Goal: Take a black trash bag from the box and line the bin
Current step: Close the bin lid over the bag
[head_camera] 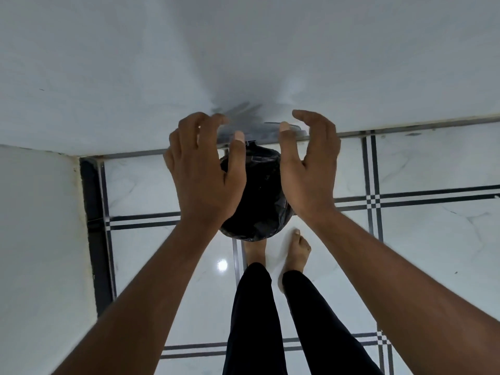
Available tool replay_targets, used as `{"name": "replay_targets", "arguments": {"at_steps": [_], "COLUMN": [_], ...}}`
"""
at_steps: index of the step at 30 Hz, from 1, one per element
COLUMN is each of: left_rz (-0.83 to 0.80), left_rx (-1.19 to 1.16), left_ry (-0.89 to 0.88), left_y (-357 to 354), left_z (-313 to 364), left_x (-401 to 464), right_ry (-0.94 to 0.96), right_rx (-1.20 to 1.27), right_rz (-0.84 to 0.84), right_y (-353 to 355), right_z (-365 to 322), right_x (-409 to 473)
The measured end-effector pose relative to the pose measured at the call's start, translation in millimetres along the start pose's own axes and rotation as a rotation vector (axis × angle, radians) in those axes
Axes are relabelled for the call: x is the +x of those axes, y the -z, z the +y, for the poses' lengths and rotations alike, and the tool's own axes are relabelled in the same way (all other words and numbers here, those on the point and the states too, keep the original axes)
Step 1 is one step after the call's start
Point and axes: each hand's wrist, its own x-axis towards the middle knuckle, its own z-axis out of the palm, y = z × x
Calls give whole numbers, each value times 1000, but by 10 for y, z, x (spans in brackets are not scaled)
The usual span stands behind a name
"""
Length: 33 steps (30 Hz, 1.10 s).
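A round bin stands on the floor against the wall, seen from above, with a black trash bag (259,196) spread over its mouth and down its sides. My left hand (203,169) hovers above the bin's left side, fingers curled and apart, holding nothing. My right hand (311,163) is above the bin's right side, also spread with nothing in it. Both hands hide the bin's edges. I cannot tell whether the fingers touch the bag. No box is in view.
A white wall (243,63) rises right behind the bin, and another wall (40,226) juts out at the left, forming a corner. The floor (419,239) is glossy white tile with dark stripes. My bare feet (295,253) and black trousers are just behind the bin.
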Motion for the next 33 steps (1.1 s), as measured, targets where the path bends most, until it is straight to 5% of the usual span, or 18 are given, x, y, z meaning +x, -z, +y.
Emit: {"name": "replay_targets", "arguments": {"at_steps": [4,20,25,33], "left_rz": [-177,-199,-339,-378], "left_rx": [9,-101,-134,-152], "left_ry": [-17,-26,386,480], "left_y": [-157,-157,-99,-530], "left_z": [-281,-438,-602,-897], "left_x": [53,27,-359,-917], "right_ry": [-60,66,-85,-188], "right_rx": [-85,-88,-276,-271], "right_rz": [-205,-92,-272,-380], "right_y": [-95,-136,-38,-55], "right_z": [231,409,754,1176], "right_x": [94,119,-146,-432]}}
